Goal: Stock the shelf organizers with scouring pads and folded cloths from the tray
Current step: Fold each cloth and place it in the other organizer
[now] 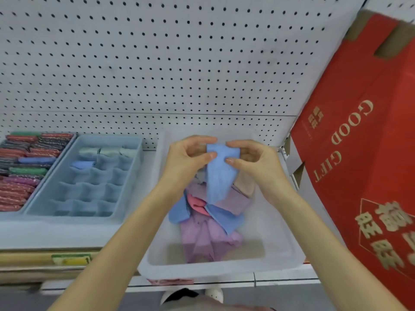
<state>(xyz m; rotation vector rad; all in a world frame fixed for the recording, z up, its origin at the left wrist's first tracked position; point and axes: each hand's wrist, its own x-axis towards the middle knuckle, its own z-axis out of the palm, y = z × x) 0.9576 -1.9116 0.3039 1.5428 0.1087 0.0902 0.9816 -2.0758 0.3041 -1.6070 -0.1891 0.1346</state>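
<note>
Blue cloth (219, 173) hangs pinched between left hand (188, 158) and right hand (253, 160), above the tray (280, 254).

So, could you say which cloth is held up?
The light blue cloth, pinched by the left hand and right hand; the other cloths lie in the tray.

The pegboard (157, 63) is white, dotted with an even grid of dark holes. At the right, the carton (359, 153) is red with gold lettering. The raised cloth (219, 171) is plain light blue. The tray (224, 269) is translucent white and holds lilac cloths (206, 241), deeper blue cloths (179, 212), a pink cloth (196, 204) and a beige cloth (246, 184). The divided organizer (134, 153) is pale blue, with mint rolls (107, 151) and a blue roll (83, 164). The scouring pads (22, 171) at far left glitter in red, green, blue, grey and magenta.
</note>
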